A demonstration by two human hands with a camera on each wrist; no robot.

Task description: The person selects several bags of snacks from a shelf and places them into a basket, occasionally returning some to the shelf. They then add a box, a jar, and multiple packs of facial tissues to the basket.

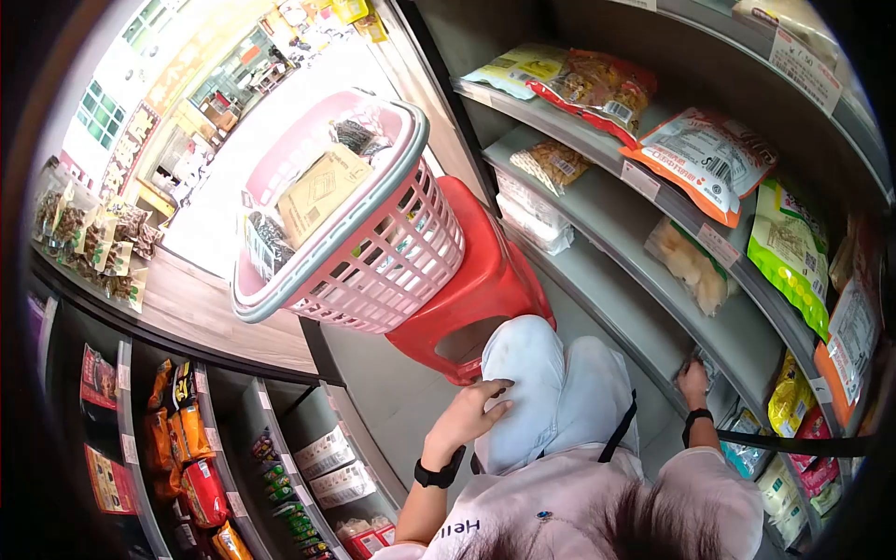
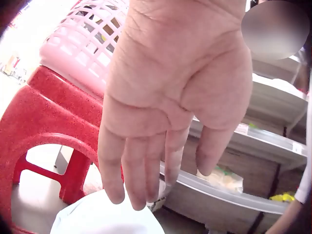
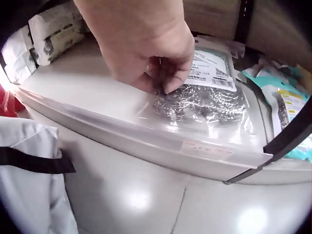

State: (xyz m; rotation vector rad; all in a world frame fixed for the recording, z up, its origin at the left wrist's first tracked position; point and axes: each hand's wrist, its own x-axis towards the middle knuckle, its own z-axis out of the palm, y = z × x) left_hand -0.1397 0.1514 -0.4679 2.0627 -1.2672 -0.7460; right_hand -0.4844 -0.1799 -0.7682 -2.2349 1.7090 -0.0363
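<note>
On the lowest shelf [image 3: 97,73], my right hand [image 3: 151,53] pinches the edge of a clear plastic bag [image 3: 209,105] between thumb and fingers. The bag holds dark, crinkled pieces and carries a white printed label with a barcode. It lies flat near the shelf's front lip, and in the head view it is mostly hidden behind the right hand [image 1: 693,381]. My left hand [image 1: 471,411] hangs over the knee in pale trousers [image 1: 523,392], fingers loosely extended. Nothing is in its palm in the left wrist view.
A pink basket [image 1: 392,280] with a brown package [image 1: 322,196] and bagged goods stands on a red stool [image 1: 504,280]. Shelves with bagged foods rise at right; others stand lower left. White packs [image 3: 56,31] and a teal bag [image 3: 287,107] flank the bag. A black strap [image 3: 292,129] crosses the shelf front.
</note>
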